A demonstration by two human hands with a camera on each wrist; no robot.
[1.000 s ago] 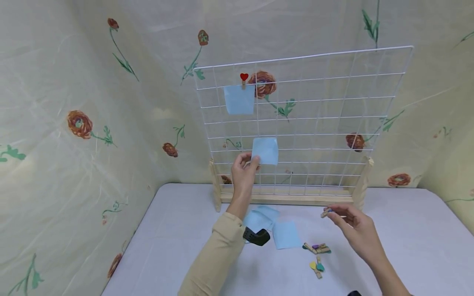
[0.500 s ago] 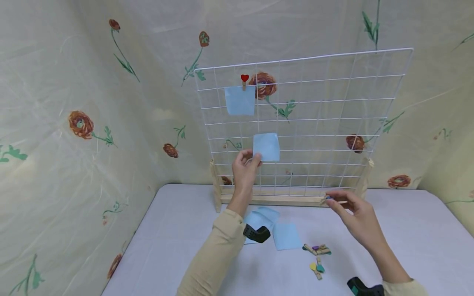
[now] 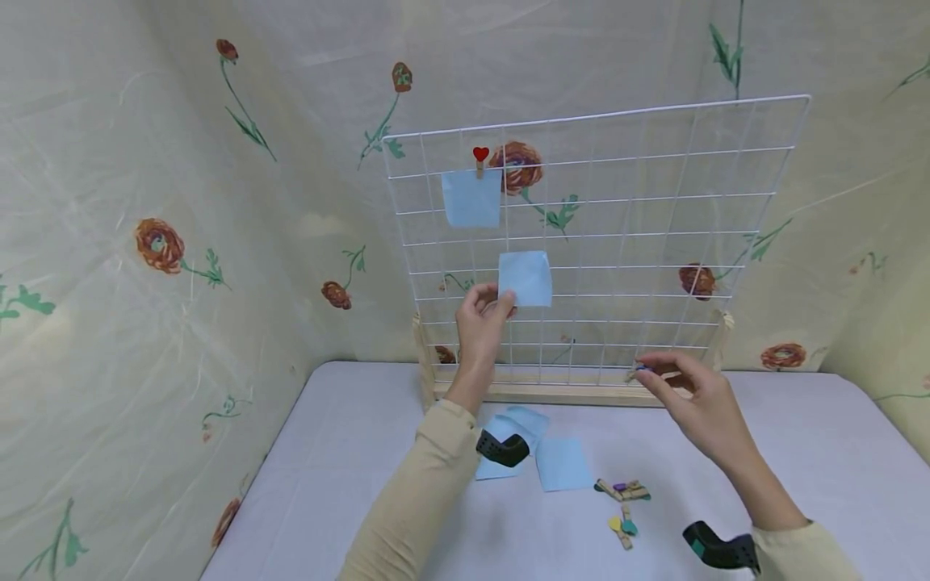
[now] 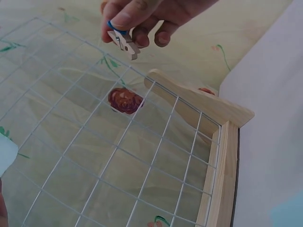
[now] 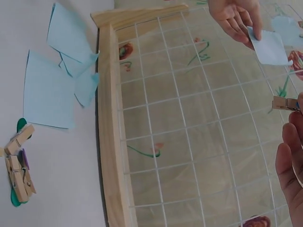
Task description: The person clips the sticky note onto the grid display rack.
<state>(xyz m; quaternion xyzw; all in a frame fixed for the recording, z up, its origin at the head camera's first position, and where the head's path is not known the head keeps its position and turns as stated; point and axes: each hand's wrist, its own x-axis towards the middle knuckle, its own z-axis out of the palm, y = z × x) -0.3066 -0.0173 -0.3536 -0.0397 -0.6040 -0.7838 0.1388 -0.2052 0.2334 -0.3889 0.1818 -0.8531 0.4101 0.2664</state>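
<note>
Light-blue paper square (image 3: 526, 279) is in front of the white wire grid (image 3: 597, 116), below and right of the clipped blue sheet (image 3: 471, 202); can't tell if it touches wire. Left hand (image 3: 479, 332): grip pinching its lower-left edge. Right hand (image 3: 696, 403): grip pinching a wooden clothespin (image 4: 126, 44), well apart from the paper. Red-heart clip (image 3: 480, 155) on the clipped sheet's top edge. Wooden base (image 3: 574, 394) on table (image 3: 349, 452); loose blue sheets (image 3: 563, 465) and spare clothespins (image 3: 637, 492) in front.
</note>
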